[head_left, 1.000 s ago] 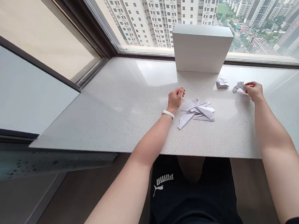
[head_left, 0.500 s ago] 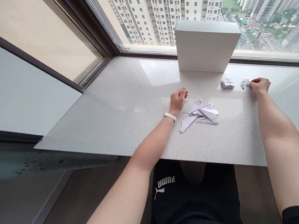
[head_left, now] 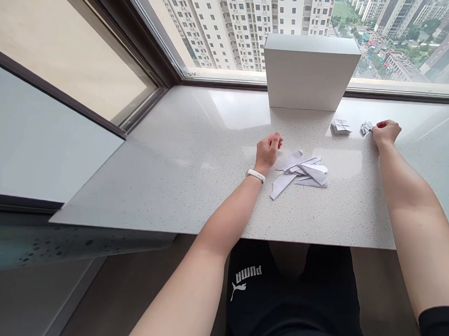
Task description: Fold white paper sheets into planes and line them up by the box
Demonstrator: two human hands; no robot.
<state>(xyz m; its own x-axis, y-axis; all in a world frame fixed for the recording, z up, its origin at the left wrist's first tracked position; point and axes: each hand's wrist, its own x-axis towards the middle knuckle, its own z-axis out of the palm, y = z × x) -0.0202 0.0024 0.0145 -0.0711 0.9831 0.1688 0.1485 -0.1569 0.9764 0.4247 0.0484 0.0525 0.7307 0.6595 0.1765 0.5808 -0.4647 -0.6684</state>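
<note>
Right hand pinches folded paper piece (left hand loosely curled, empty); light paper, a nudge could scatter loose strips.

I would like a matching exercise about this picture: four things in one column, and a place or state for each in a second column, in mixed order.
Things:
1. white box
2. pile of folded paper strips
3. small folded paper piece
4. white wristband

Places or states:
A. pinched at the fingertips of the right hand
B. standing upright against the window
C. worn on the left wrist
D. lying loose on the counter just right of the left hand

Pairs: 1-B, 2-D, 3-A, 4-C
</note>
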